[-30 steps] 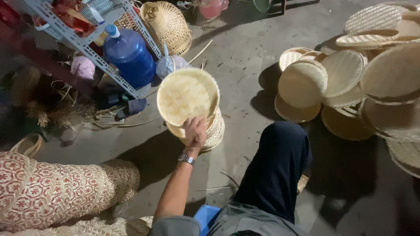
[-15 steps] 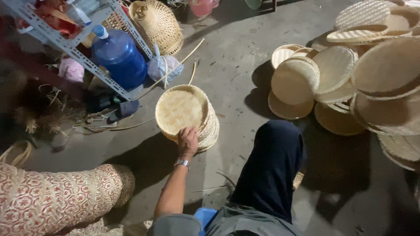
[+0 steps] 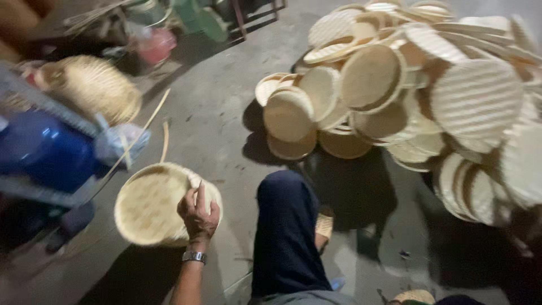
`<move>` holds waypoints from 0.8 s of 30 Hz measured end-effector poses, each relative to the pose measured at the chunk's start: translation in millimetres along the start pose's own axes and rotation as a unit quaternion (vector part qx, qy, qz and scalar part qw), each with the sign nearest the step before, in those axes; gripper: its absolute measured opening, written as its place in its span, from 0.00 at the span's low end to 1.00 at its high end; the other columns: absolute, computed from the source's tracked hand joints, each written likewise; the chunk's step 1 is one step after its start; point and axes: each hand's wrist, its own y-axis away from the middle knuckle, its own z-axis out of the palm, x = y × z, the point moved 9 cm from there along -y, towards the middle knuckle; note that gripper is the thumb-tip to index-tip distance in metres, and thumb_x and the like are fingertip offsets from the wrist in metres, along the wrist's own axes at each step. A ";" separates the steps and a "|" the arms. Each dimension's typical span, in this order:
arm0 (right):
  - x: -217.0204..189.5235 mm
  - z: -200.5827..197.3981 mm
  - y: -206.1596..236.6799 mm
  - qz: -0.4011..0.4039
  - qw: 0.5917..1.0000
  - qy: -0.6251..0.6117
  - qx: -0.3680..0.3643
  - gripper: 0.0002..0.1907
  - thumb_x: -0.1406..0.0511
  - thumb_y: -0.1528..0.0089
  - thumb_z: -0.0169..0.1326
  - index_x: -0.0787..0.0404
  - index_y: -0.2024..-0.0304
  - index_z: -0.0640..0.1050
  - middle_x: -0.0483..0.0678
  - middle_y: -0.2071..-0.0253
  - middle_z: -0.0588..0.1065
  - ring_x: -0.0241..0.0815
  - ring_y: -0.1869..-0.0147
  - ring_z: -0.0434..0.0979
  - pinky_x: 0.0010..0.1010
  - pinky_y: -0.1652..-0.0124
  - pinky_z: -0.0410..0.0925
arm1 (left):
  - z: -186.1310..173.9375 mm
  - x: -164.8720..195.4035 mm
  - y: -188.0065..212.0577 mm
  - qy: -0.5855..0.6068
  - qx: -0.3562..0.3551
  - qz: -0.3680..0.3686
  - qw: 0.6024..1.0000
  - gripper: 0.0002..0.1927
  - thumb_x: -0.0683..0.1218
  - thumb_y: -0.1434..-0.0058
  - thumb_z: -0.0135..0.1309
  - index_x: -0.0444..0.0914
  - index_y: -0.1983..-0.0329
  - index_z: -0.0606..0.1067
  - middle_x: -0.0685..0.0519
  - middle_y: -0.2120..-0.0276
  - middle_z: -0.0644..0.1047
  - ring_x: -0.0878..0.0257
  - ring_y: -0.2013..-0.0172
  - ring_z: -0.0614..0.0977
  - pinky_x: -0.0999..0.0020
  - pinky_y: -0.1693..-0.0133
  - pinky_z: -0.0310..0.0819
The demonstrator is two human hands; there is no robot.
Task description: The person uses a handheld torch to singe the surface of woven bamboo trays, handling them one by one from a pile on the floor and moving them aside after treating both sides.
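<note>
1 hand (image 3: 197, 214) on 1 round woven tray (image 3: 149, 206) — fingers curled over its right rim, gripping it.

The tray sits atop a short stack low at the left, beside a dark-trousered knee (image 3: 285, 226); which hand this is cannot be told, and only 1 shows, with a wristwatch (image 3: 193, 257). To the right, a heap of woven trays (image 3: 406, 96) — well over 20 — sprawls across the grey concrete floor (image 3: 220, 113). 1 blue water jug (image 3: 42, 149) and 1 domed basket (image 3: 93, 93) stand at the left; the room is dim.
</note>
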 end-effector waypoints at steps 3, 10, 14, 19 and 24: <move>5.4 -17.9 1.9 0.013 1.000 -0.001 0.026 0.19 0.58 0.18 0.45 0.69 0.50 0.76 0.58 0.60 0.76 0.48 0.62 0.76 0.38 0.64 0.69 | 14.3 65.8 -55.3 0.176 0.015 0.038 0.984 0.27 0.46 0.32 0.57 0.31 0.32 0.69 0.39 0.47 0.72 0.45 0.48 0.76 0.56 0.46 0.73; 20.4 -52.9 8.7 0.064 0.991 -0.070 0.090 0.20 0.58 0.18 0.47 0.69 0.55 0.76 0.54 0.65 0.76 0.43 0.67 0.75 0.36 0.69 0.67 | 104.4 279.9 -175.9 0.439 -0.204 0.193 0.853 0.22 0.49 0.35 0.59 0.36 0.40 0.75 0.44 0.60 0.81 0.55 0.60 0.83 0.62 0.59 0.80; 27.2 -67.1 10.9 0.075 0.979 -0.154 0.112 0.20 0.59 0.20 0.51 0.69 0.61 0.75 0.51 0.72 0.73 0.39 0.72 0.71 0.33 0.73 0.64 | 206.5 404.4 -158.2 0.508 -0.476 0.155 0.701 0.27 0.54 0.32 0.58 0.30 0.39 0.74 0.48 0.64 0.78 0.58 0.64 0.78 0.63 0.63 0.74; 48.5 -85.2 14.3 0.165 0.975 -0.078 0.124 0.21 0.58 0.22 0.49 0.66 0.64 0.77 0.52 0.75 0.73 0.39 0.76 0.71 0.33 0.75 0.64 | 325.9 517.9 -116.3 0.590 -0.598 -0.104 0.533 0.46 0.61 0.36 0.57 0.35 0.24 0.52 0.53 0.49 0.71 0.55 0.52 0.79 0.49 0.52 0.77; 76.1 -96.1 20.2 0.259 0.953 -0.094 0.126 0.22 0.57 0.25 0.49 0.68 0.67 0.76 0.50 0.80 0.72 0.39 0.80 0.69 0.34 0.78 0.63 | 398.8 593.2 -83.1 0.639 -0.521 -0.273 0.495 0.56 0.62 0.45 0.61 0.41 0.22 0.44 0.45 0.37 0.67 0.51 0.40 0.70 0.39 0.45 0.70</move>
